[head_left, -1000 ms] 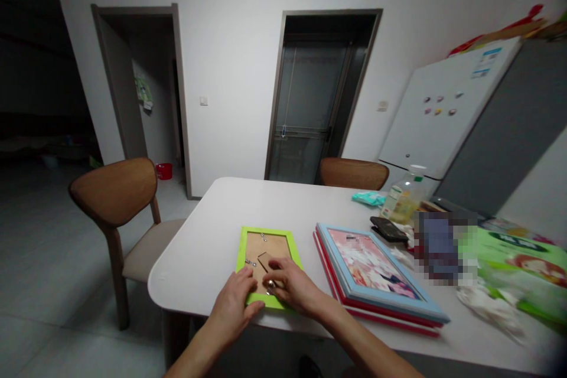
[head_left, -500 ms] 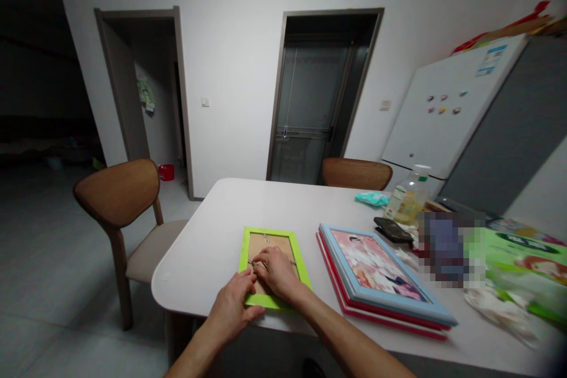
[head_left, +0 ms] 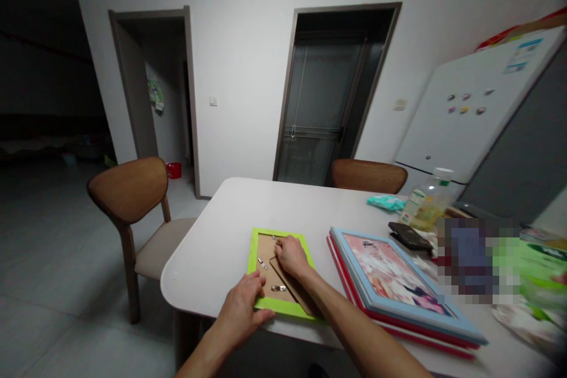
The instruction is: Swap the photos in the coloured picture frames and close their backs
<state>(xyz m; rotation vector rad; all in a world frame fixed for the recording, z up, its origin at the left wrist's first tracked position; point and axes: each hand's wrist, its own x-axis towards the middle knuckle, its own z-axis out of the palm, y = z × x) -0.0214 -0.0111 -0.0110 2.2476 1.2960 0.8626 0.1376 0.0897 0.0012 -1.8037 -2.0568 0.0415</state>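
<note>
A lime-green picture frame [head_left: 290, 309] lies face down on the table, its brown backing board [head_left: 266, 248] showing. My left hand [head_left: 243, 301] holds its lower left corner, fingers over the side rail and thumb along the near rail. Near the top rail, my right hand [head_left: 293, 255] has its fingers pinched at a small metal clip [head_left: 274, 238], partly hidden by the fingertips. Another metal clip [head_left: 263, 263] sits at the left side, tilted, and a third clip [head_left: 278, 288] lies near the bottom. A dark-edged stand flap [head_left: 286, 279] runs diagonally under my right wrist.
To the right, a blue picture frame [head_left: 376, 283] rests on a red frame [head_left: 339, 271]. Beyond are a black phone-like object [head_left: 410, 236], a clear bottle [head_left: 429, 201] and a teal packet [head_left: 385, 203]. A wooden chair [head_left: 133, 192] stands left of the table [head_left: 208, 236].
My right hand has moved from the left-side clip up to the top clip, uncovering the left and bottom clips. The left hand keeps its hold on the corner. My view has turned slightly left.
</note>
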